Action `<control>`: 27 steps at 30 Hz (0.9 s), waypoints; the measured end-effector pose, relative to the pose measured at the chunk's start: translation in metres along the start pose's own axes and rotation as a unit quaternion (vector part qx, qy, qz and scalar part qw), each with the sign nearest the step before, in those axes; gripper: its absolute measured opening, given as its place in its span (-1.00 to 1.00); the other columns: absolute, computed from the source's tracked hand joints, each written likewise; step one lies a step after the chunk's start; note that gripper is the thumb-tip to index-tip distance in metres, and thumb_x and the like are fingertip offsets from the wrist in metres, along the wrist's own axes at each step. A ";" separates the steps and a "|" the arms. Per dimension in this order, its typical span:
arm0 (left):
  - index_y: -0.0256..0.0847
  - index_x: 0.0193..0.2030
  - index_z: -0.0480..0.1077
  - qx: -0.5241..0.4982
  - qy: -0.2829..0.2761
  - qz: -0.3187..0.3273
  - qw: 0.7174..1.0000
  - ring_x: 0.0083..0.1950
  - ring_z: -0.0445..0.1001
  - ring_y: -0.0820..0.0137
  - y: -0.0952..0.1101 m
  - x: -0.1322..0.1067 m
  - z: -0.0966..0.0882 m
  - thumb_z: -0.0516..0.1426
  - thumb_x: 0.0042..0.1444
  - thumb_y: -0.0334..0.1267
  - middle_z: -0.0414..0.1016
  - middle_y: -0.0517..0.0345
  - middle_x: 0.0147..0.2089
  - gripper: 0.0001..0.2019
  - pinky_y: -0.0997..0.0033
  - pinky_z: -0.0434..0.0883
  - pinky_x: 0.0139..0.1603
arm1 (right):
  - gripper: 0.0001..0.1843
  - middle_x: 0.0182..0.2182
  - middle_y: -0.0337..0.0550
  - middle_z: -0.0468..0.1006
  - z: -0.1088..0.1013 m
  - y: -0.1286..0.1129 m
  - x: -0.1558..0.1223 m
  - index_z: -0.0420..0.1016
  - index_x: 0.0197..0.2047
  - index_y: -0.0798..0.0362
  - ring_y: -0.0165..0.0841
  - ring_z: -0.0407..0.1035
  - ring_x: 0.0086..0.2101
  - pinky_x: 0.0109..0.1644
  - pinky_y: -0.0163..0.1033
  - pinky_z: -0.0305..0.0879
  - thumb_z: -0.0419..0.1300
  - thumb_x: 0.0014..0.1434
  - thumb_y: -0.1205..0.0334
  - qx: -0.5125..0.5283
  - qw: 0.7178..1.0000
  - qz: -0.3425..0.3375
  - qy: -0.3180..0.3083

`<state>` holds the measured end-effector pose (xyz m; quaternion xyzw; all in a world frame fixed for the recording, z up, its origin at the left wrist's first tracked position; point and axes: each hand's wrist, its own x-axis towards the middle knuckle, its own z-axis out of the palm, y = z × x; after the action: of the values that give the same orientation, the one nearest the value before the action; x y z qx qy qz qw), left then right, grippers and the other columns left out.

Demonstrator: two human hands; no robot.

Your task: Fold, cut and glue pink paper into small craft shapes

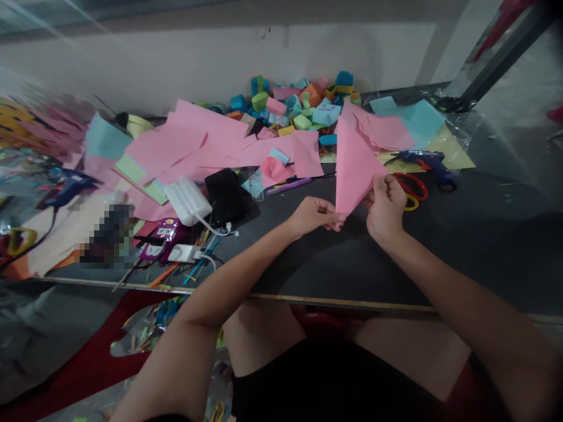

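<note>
A pink paper sheet (355, 164), folded into a pointed triangle shape, is held up over the dark table. My left hand (317, 214) pinches its lower corner between thumb and fingers. My right hand (387, 202) grips the sheet's right edge, its fingers closed on the paper. Just behind my right hand lie scissors with red and yellow handles (413, 186), partly hidden by it. A purple pen (289, 186) rests on the table beyond my left hand, near a curled pink paper piece (276, 170).
Several small folded paper pieces (301, 111) are heaped by the wall. Glue guns lie at right (433, 164) and left (70, 184). A white power bank (187, 200) with a cable, a black phone (226, 196) and loose pink sheets (176, 143) cover the left side.
</note>
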<state>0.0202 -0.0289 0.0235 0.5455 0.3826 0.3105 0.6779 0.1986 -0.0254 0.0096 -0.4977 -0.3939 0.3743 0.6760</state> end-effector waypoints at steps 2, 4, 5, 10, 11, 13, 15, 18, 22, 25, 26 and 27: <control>-0.22 -0.46 0.60 0.003 -0.012 -0.007 1.000 -0.46 0.59 0.40 0.000 0.001 -0.001 0.50 -0.25 -0.07 0.63 0.01 -0.45 -0.69 0.45 0.47 -0.44 | -0.46 -0.49 -0.34 0.28 0.001 -0.002 0.000 0.32 -0.24 -0.10 -0.43 0.28 -0.51 -0.36 -0.21 0.44 0.29 0.06 -0.37 0.011 1.000 0.000 0.010; -0.22 -0.46 0.61 0.005 -0.021 -0.008 1.000 -0.47 0.58 0.42 0.001 0.001 -0.001 0.50 -0.25 -0.06 0.63 0.01 -0.45 -0.68 0.46 0.47 -0.44 | -0.47 -0.48 -0.33 0.31 0.001 -0.004 0.000 0.33 -0.23 -0.10 -0.42 0.30 -0.50 -0.35 -0.21 0.45 0.28 0.08 -0.37 0.007 1.000 -0.003 0.008; -0.22 -0.46 0.60 0.008 -0.024 -0.009 1.000 -0.49 0.55 0.45 0.002 0.001 -0.002 0.50 -0.26 -0.05 0.63 0.02 -0.44 -0.67 0.47 0.45 -0.46 | -0.47 -0.48 -0.32 0.32 0.002 -0.004 0.000 0.34 -0.22 -0.09 -0.41 0.32 -0.48 -0.34 -0.21 0.45 0.28 0.09 -0.37 0.003 1.000 -0.003 0.005; -0.27 -0.40 0.61 0.050 -0.041 -0.001 0.998 -0.56 0.42 0.55 0.008 -0.001 -0.006 0.49 -0.26 0.00 0.61 0.09 -0.45 -0.60 0.50 0.42 -0.48 | -0.43 -0.46 -0.30 0.37 0.003 -0.006 -0.002 0.36 -0.21 -0.08 -0.41 0.35 -0.48 -0.37 -0.22 0.45 0.27 0.08 -0.41 0.003 1.000 -0.005 -0.002; -0.28 -0.38 0.61 0.061 -0.040 0.012 0.997 -0.52 0.46 0.54 0.008 -0.002 -0.007 0.48 -0.23 0.02 0.62 0.10 -0.44 -0.59 0.50 0.44 -0.43 | -0.43 -0.46 -0.31 0.38 0.003 -0.007 -0.002 0.36 -0.21 -0.07 -0.42 0.35 -0.48 -0.37 -0.23 0.45 0.27 0.08 -0.41 0.004 1.000 -0.008 -0.004; -0.28 -0.35 0.61 0.083 -0.025 0.046 0.995 -0.42 0.51 0.52 0.008 -0.002 -0.008 0.43 -0.13 0.07 0.63 0.11 -0.40 -0.59 0.51 0.47 -0.31 | -0.43 -0.46 -0.30 0.39 0.003 -0.009 -0.003 0.37 -0.23 -0.07 -0.41 0.36 -0.48 -0.38 -0.22 0.45 0.27 0.08 -0.41 0.002 1.000 -0.011 -0.013; -0.26 -0.35 0.60 0.097 -0.007 0.072 0.993 -0.38 0.52 0.52 0.005 -0.001 -0.008 0.39 -0.05 0.09 0.63 0.13 -0.38 -0.60 0.52 0.46 -0.28 | -0.44 -0.44 -0.28 0.42 0.003 -0.010 -0.004 0.38 -0.23 -0.07 -0.39 0.40 -0.45 -0.38 -0.22 0.47 0.28 0.09 -0.40 -0.002 1.000 -0.011 -0.019; -0.24 -0.38 0.59 0.092 0.007 0.079 0.993 -0.40 0.50 0.53 0.000 0.002 -0.007 0.38 -0.04 0.06 0.62 0.14 -0.40 -0.65 0.51 0.45 -0.30 | -0.45 -0.42 -0.25 0.46 0.003 -0.012 -0.005 0.39 -0.23 -0.07 -0.37 0.44 -0.43 -0.35 -0.18 0.50 0.30 0.08 -0.38 -0.010 1.000 -0.015 -0.020; -0.25 -0.47 0.57 0.080 0.040 0.063 0.994 -0.43 0.49 0.52 0.000 0.004 -0.010 0.42 -0.10 -0.02 0.60 0.13 -0.45 -0.69 0.48 0.43 -0.32 | -0.51 -0.47 -0.25 0.48 0.002 -0.014 -0.006 0.40 -0.22 -0.08 -0.30 0.50 -0.41 -0.31 -0.11 0.54 0.32 0.11 -0.31 -0.010 0.999 -0.028 -0.035; -0.25 -0.46 0.58 0.072 0.042 0.041 0.996 -0.43 0.50 0.49 0.003 0.003 -0.013 0.44 -0.11 -0.06 0.61 0.10 -0.44 -0.71 0.44 0.44 -0.31 | -0.54 -0.46 -0.23 0.51 0.001 -0.015 -0.006 0.40 -0.20 -0.09 -0.27 0.52 -0.40 -0.32 -0.10 0.53 0.30 0.14 -0.29 -0.020 0.998 -0.045 -0.049; -0.25 -0.46 0.59 0.070 0.042 0.036 0.996 -0.43 0.50 0.49 0.004 0.002 -0.014 0.44 -0.12 -0.06 0.61 0.10 -0.43 -0.72 0.43 0.44 -0.30 | -0.54 -0.46 -0.23 0.52 0.001 -0.016 -0.005 0.40 -0.21 -0.09 -0.27 0.52 -0.41 -0.33 -0.10 0.53 0.29 0.15 -0.30 -0.029 0.997 -0.049 -0.050; -0.25 -0.46 0.60 0.068 0.043 0.036 0.996 -0.43 0.49 0.50 0.004 0.002 -0.014 0.44 -0.12 -0.07 0.61 0.10 -0.43 -0.72 0.44 0.42 -0.31 | -0.53 -0.47 -0.23 0.52 0.000 -0.016 -0.005 0.40 -0.21 -0.09 -0.28 0.51 -0.43 -0.33 -0.10 0.53 0.29 0.15 -0.31 -0.038 0.997 -0.051 -0.052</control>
<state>0.0092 -0.0192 0.0255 0.5901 0.4119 0.3312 0.6103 0.1981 -0.0333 0.0238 -0.4823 -0.4674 0.3498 0.6531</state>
